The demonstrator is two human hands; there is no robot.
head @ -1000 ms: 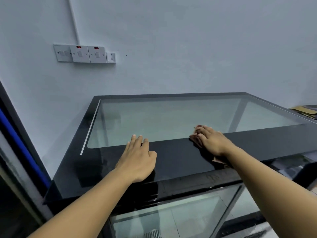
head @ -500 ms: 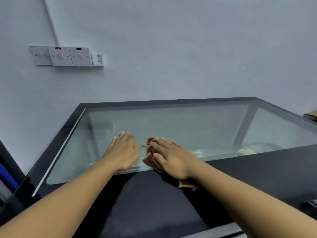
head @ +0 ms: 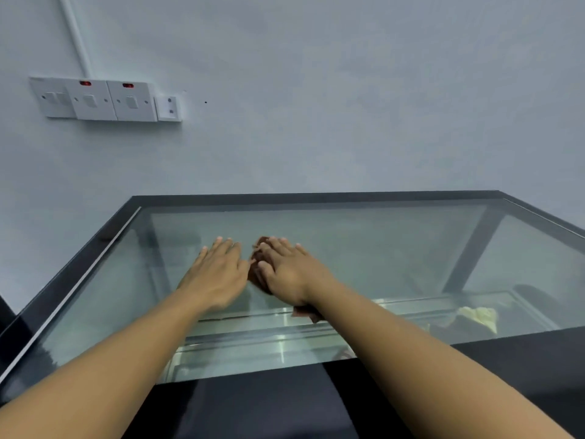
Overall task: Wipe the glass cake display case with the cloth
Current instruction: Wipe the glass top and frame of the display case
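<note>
Pushed forward since a second ago, off the black band (head: 253, 403) along the near edge and out onto the glass (head: 380, 248) top of the case (head: 316, 195), with the view tipped down and closer along the way. Brought together too: left hand (head: 218, 274) and right hand (head: 291, 274) well apart then, now side by side left of the pane's middle, thumbs touching or just short of it, cannot tell which. Left hand flat on bare glass, fingers straight, holding nothing, seemingly bracing. Right hand flat as well, fingers straight and a little spread, pressing the cloth (head: 254, 272) down rather than gripping it. Cloth brownish, bunched under that palm, showing between the two hands, past the fingertips, and again as a scrap behind the wrist. Reads as mid-stroke, carried from the opaque border onto the clear pane, so probably early to middle in the job: plenty of glass to the right and along the far edge lying outside this reach, and no telling from here how clean any of it is. Through the pane, a metal rail and something pale (head: 479, 316) on a shelf inside. On the wall (head: 348, 106) behind, a row of switches (head: 95, 99). Worth minding next: keeping even pressure through the flat right hand so as not to let the bunched cloth squirm out sideways, and avoiding fresh prints from the bare left palm on glass already wiped.
</note>
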